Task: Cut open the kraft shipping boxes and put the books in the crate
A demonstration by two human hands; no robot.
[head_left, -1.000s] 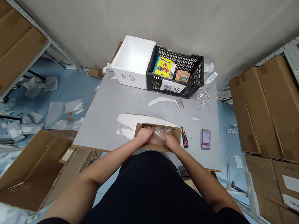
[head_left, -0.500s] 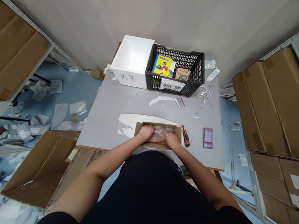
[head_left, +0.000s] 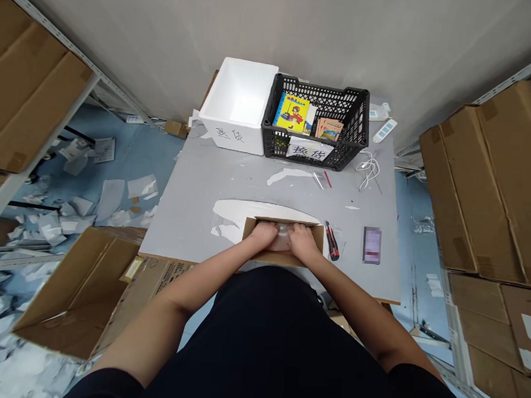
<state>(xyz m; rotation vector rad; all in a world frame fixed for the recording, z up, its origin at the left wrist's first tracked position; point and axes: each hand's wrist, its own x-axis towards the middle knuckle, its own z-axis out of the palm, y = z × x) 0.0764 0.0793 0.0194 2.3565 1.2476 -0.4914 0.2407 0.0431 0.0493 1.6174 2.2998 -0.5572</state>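
Note:
A small open cardboard box [head_left: 266, 258] stands at the table's front edge with its flaps up. Inside it is a clear plastic-wrapped packet [head_left: 282, 241], whose contents I cannot make out. My left hand [head_left: 265, 233] reaches into the box from the left, its fingers curled onto the plastic. From the right, my right hand [head_left: 301, 240] bends its fingers over the packet's other side. The box's depth hides part of the fingertips. Just right of the box lies a red-and-black utility knife [head_left: 331, 241].
Behind are a white foam box [head_left: 233, 139] and a black crate [head_left: 316, 162] with booklets. A phone [head_left: 372, 245] and a white cable [head_left: 368, 169] lie on the right of the table [head_left: 184, 218]. A large open carton [head_left: 73, 296] stands at left; shelves with cartons flank both sides.
Both hands have moved closer together and farther over the packet inside the box. The right fingers now bend across its top. The whole view has shifted slightly.

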